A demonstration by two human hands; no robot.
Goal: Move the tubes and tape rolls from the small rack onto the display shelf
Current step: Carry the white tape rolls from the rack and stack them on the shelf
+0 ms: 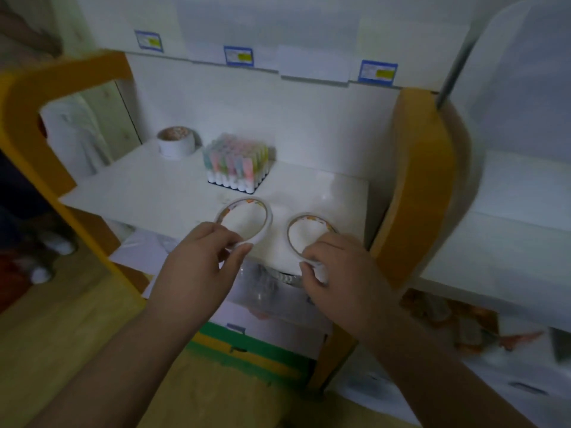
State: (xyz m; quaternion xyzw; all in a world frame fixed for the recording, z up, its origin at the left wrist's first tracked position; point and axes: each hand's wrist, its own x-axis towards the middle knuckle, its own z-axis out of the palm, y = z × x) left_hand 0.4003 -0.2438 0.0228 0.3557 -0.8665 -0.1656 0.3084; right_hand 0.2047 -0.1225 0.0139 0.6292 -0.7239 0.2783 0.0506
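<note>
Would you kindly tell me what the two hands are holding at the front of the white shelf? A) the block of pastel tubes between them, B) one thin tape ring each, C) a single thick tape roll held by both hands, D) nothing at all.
B: the left hand pinches one thin tape ring and the right hand grips another tape ring, side by side over the shelf.

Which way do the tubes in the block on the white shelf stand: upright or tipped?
Upright: the tubes stand packed together, coloured caps up, on the white shelf.

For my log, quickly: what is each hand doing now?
Left hand: pinches the left tape roll.
Right hand: pinches the right tape roll.
</note>
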